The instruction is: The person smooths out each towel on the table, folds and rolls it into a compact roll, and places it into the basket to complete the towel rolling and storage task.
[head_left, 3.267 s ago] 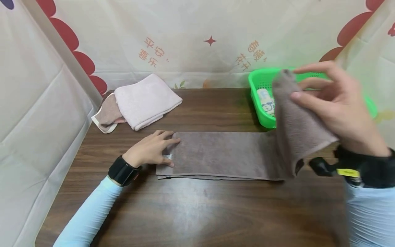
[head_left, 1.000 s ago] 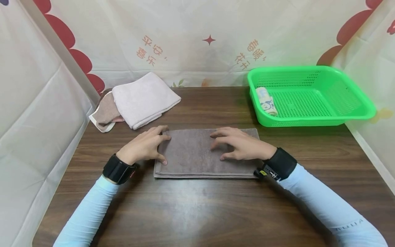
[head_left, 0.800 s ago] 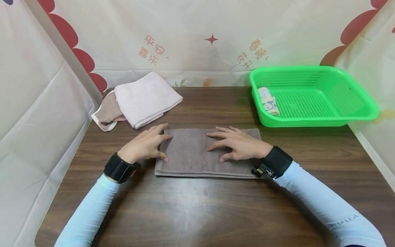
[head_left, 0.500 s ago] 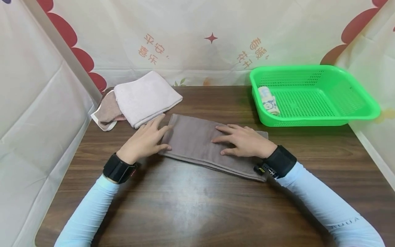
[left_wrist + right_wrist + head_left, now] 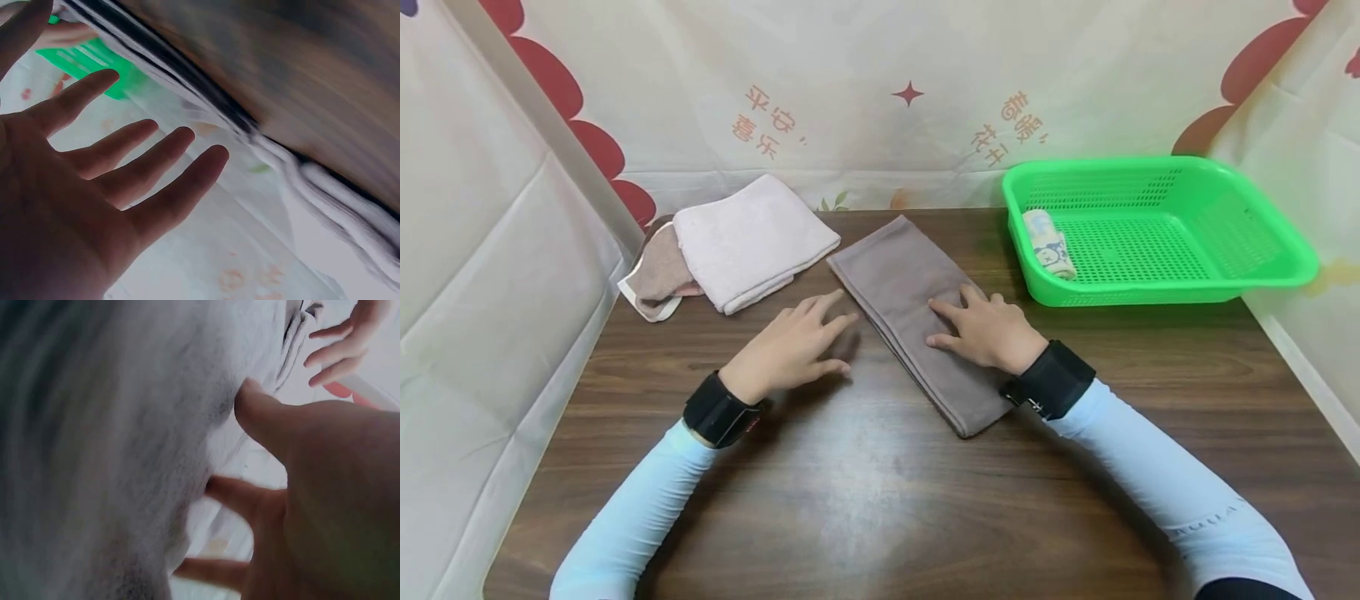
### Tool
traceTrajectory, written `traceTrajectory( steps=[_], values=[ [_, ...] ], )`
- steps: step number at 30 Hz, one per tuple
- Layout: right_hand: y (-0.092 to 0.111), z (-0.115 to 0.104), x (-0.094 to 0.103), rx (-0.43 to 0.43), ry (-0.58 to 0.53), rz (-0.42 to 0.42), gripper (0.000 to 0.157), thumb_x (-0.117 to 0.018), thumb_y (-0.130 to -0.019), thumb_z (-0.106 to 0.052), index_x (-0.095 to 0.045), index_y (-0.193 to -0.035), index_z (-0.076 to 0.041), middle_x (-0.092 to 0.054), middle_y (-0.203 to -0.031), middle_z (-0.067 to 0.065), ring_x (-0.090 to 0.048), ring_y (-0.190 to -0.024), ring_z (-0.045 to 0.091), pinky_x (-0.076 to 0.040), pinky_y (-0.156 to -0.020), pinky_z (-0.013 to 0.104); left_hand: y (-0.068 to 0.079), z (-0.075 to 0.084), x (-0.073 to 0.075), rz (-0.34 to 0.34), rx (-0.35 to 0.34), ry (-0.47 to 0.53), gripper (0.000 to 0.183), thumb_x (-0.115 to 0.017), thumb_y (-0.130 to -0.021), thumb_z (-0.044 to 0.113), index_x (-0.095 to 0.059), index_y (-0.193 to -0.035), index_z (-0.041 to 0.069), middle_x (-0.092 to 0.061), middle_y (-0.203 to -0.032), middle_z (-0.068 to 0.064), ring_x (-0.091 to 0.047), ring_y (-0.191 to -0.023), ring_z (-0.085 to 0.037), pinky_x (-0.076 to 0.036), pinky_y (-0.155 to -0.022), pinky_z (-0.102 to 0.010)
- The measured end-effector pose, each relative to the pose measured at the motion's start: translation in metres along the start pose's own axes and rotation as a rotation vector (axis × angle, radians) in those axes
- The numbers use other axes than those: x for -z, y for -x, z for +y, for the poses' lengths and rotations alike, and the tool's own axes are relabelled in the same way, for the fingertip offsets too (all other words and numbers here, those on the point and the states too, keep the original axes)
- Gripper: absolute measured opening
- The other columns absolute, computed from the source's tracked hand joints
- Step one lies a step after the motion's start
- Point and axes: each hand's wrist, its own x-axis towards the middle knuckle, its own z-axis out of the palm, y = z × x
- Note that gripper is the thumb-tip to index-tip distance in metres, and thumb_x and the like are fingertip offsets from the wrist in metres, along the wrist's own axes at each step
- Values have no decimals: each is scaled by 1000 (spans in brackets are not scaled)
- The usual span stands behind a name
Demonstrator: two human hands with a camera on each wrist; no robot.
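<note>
Basket (image 5: 1150, 294) holds a printed bundle (image 5: 1050, 247); right fingers (image 5: 949, 311) touch the grey towel (image 5: 906, 271).

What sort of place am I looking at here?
Probably a small screened-off tabletop workspace, perhaps for sorting laundry: a wood-grain table is enclosed by printed hangings, with a folded grey towel and a green basket on it.

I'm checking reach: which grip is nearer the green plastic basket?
Right: the right grip touches the folded taupe towel, front-left of the green basket; the left grip is farther left.
</note>
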Motion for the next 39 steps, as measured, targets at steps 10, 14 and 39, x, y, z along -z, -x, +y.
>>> traceTrajectory(
  steps=[10, 14, 39],
  values=[
    [-19, -25, 6, -156, -26, -11, 89, -45, -97, -74, -36, -161, -13, -35, -154, 38, -58, -124, 56, -55, -91, 62, -16, 38, 1, -32, -148, -62, 67, -65, -96, 56, -54, -149, 17, -45, -158, -16, -44, -146, -38, -51, -104, -58],
    [-28, -32, 8, -182, -36, -7, 93, -43, -97, -75, -34, -161, -9, -35, -152, 38, -60, -120, 53, -56, -90, 59, -23, 47, -4, -28, -183, -84, 64, -66, -93, 60, -61, -141, 19, -54, -148, -10, -49, -140, -33, -52, -102, -54],
    [16, -6, -12, 415, -115, 362, 27, -83, -85, -44, -73, -89, -20, -62, -87, -3, -57, -74, 13, -49, -62, 33, -42, 60, -15, 89, -249, -102, 16, -75, -78, 18, -64, -89, 15, -57, -76, 5, -56, -66, -12, -50, -60, -32]
  ],
)
